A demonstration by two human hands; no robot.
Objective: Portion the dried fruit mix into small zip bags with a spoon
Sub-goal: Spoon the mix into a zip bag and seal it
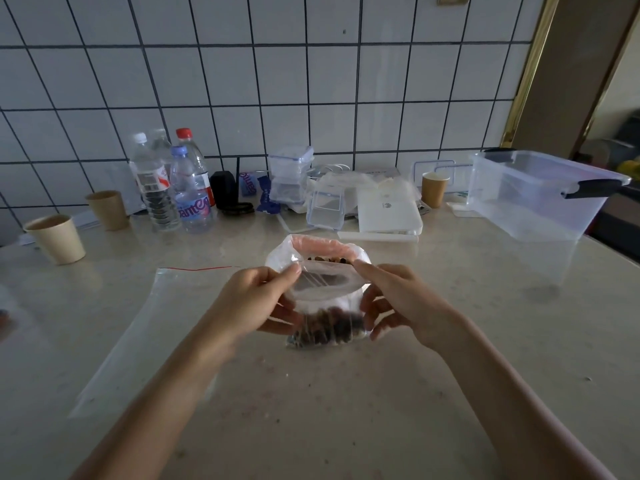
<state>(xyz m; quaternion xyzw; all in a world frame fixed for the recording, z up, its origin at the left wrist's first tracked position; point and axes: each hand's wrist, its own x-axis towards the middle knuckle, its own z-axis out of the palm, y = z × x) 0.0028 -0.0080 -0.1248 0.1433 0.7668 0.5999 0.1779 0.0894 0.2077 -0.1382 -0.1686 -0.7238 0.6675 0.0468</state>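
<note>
A small clear zip bag [325, 292] hangs above the counter at the centre, dark dried fruit [325, 329] gathered in its bottom. My left hand [263, 299] pinches the bag's top edge at its left end, and my right hand [391, 299] pinches the right end. Just behind it stands a larger bag [322, 249] with a pink rim, its mouth open on more dried fruit. A big empty zip bag [152, 327] with a red seal line lies flat on the left. No spoon is visible.
Paper cups [57, 239] [107, 209] and several water bottles [173, 188] stand at the back left. Small clear containers [291, 178], a white box [388, 209], another cup [434, 188] and a large clear tub [543, 195] line the back and right. Crumbs dot the counter.
</note>
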